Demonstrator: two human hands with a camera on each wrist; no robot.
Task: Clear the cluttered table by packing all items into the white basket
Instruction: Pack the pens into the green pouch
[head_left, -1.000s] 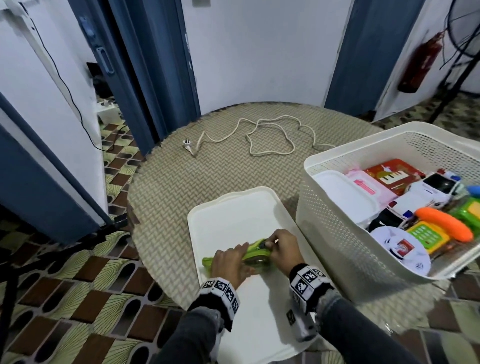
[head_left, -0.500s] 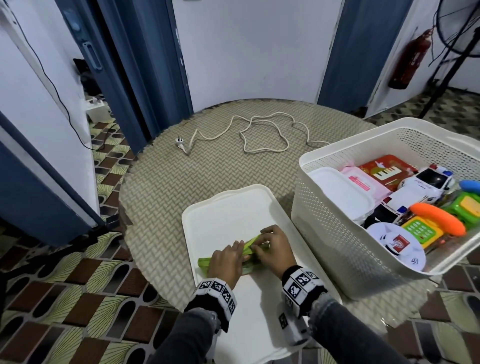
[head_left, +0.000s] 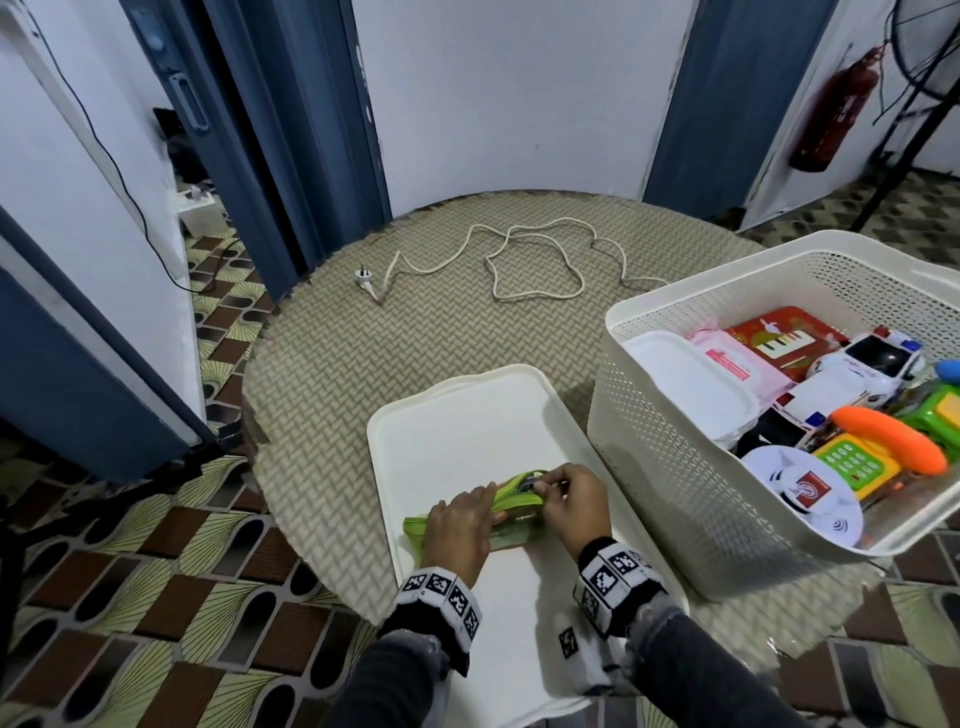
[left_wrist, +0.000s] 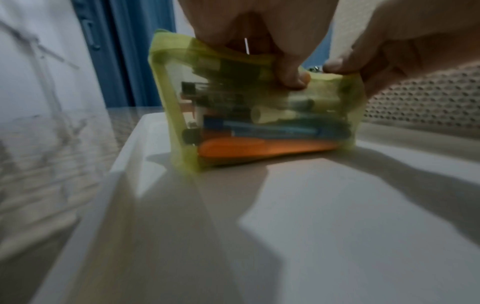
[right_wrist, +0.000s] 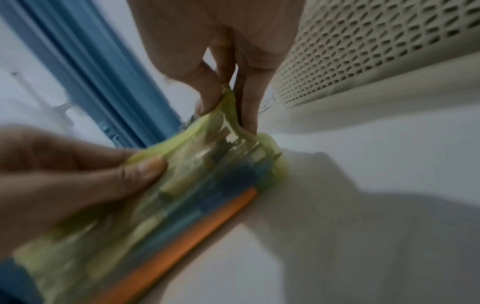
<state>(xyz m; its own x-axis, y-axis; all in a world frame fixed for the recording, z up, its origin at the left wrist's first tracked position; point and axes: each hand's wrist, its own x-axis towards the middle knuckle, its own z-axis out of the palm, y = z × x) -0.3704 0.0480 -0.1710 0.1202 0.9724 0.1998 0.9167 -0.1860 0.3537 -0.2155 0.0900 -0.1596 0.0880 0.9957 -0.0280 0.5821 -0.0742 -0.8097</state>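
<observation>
Green see-through plastic is what our fingers are on. Our right hand (head_left: 571, 501) pinches the top edge of the green pouch (left_wrist: 259, 111) at its right end, thumb and fingers squeezed together; a tiny metal bit sits there, maybe a zipper pull, but it is too blurry to be sure. Our left hand (head_left: 460, 525) lies over the left part of the pouch and grips it, with the thumb curled onto its front side.

We see pens inside the pouch, some blue ones and a fat orange one along the bottom. It stands on its long edge on the white tray (head_left: 457, 410). Its long side runs left to right in front of us, tipped a little away on the right.

We think the pouch is being closed and must then go into the white basket (head_left: 670, 467). The basket stands just to the right of the tray, so our right hand is the nearer one. Its wall is tall, so the pouch has to go up and over the rim. Inside are toys and boxes, with no big gap that we can see, so the pouch may have to lie on top.

Far across the round woven table (head_left: 363, 353) a white cord (head_left: 524, 260) lies loose, well away from our hands.
</observation>
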